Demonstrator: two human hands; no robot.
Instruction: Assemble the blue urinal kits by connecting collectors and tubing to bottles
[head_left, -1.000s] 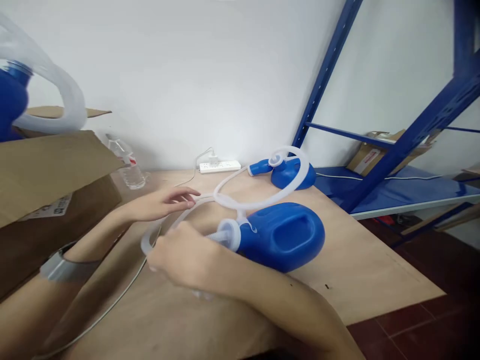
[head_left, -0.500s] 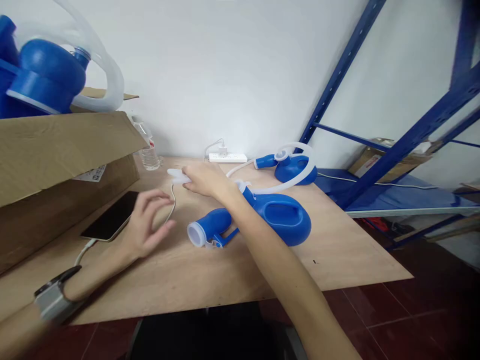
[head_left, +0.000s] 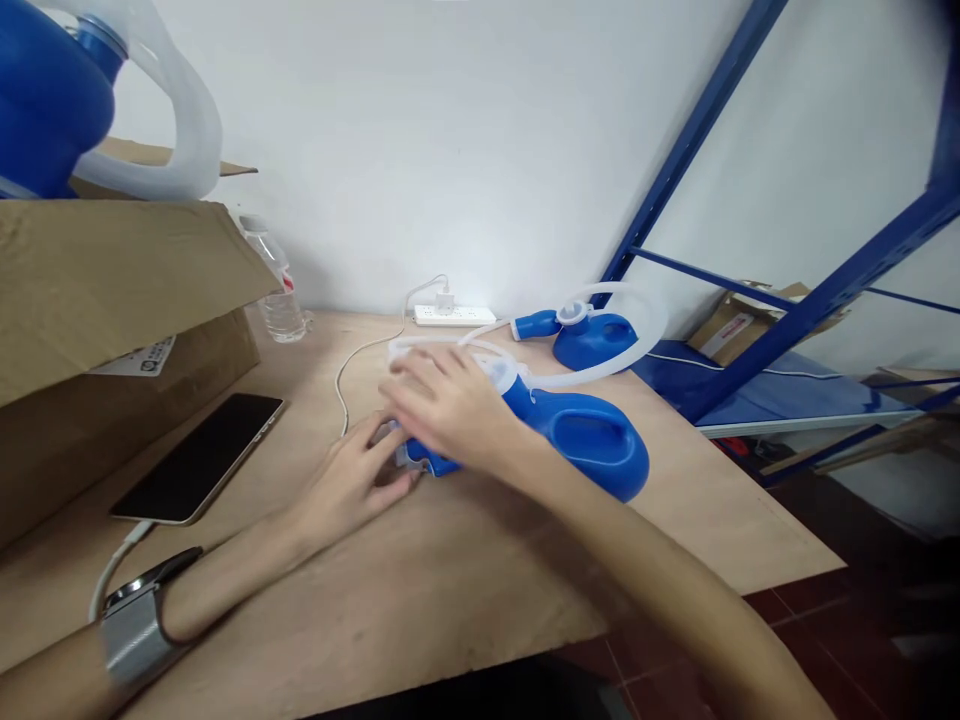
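Across the worktop (head_left: 720,510), a blue spout (head_left: 442,466) is crowded by left hand (head_left: 341,495) and right hand (head_left: 465,410), each grip unclear; should they collide, it could be knocked.

"And the left hand (head_left: 356,485)?"
"Low over the table (head_left: 420,580), fingers bent, thumb apart, its forearm (head_left: 247,575) slanting in from the lower left!"
"Now the right!"
"Right hand (head_left: 450,405) palm down, fingers stretched leftward, slightly spread and blurred, right above the left fingertips! Its arm (head_left: 645,550) crosses the near edge."
"Touching?"
"Can't tell; fingertips overlap in view."
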